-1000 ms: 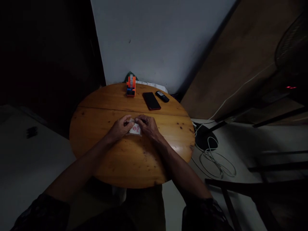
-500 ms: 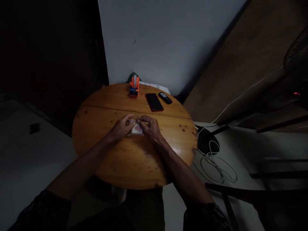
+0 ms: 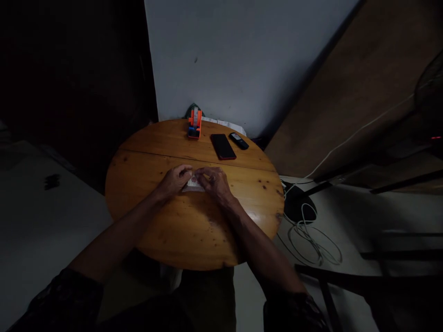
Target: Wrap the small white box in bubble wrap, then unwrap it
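Observation:
A small white packet [image 3: 194, 183] with faint red print lies low over the middle of the wooden table [image 3: 194, 226], between my two hands. My left hand [image 3: 177, 179] pinches its left side, thumb and forefinger pressed together. From the other side my right hand [image 3: 213, 181] grips the packet's upper right part, fingers curled. Both hands cover the packet's ends, and its front edge shows below them. Dim light hides the fine detail of the fingertips.
Toward the wall stand an orange tape dispenser [image 3: 194, 123], a dark smartphone [image 3: 223, 146] and a small black keypad phone [image 3: 238, 140]. White papers [image 3: 226, 124] lie at the table's back edge. A coiled cable [image 3: 313, 237] rests on the floor at right, by a black round base [image 3: 299, 205].
The packet has tilted and shifted slightly left, so less of its red print shows. Both hands stay close together on it. The view has turned a little.

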Available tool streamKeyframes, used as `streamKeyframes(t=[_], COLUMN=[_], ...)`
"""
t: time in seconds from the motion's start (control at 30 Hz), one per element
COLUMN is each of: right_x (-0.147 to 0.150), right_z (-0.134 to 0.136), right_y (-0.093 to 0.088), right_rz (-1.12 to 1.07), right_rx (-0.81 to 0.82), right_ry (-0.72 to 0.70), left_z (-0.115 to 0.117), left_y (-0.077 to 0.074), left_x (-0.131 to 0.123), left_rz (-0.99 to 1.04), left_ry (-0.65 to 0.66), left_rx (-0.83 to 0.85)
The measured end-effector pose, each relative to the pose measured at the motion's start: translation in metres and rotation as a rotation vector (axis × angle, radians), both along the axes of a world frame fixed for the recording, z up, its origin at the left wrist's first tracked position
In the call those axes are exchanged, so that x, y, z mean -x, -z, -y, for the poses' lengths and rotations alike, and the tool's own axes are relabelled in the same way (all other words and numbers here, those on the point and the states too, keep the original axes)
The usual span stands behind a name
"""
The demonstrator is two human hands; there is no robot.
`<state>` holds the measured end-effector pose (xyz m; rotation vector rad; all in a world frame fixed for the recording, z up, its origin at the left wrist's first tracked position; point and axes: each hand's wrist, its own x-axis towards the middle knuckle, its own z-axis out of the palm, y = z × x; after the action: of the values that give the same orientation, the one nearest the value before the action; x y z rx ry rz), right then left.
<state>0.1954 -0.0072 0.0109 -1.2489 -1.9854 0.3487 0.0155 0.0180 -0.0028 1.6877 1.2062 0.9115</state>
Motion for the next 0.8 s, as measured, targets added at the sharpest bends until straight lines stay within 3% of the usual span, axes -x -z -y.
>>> streamKeyframes(t=[0.17,0.37,0.8], right_x=[-0.005,-0.01,-0.014], right_z=[0.0,0.0,0.003], right_y=[-0.003,-0.004,-0.01], right_rz=[0.143,0.224,0.242], right_rx=[-0.057,-0.109,-0.124], right_ry=[-0.095,-0.1,-0.135], left_z=[0.0,0.002,0.005], left_y=[-0.002,-0.005,-0.005], left_x=[0.001,0.0,-0.004], left_rz=[0.001,-0.036,-0.097], left_ry=[0.022,0.005,0.003], left_rx=[-0.009,-0.021,-0.134])
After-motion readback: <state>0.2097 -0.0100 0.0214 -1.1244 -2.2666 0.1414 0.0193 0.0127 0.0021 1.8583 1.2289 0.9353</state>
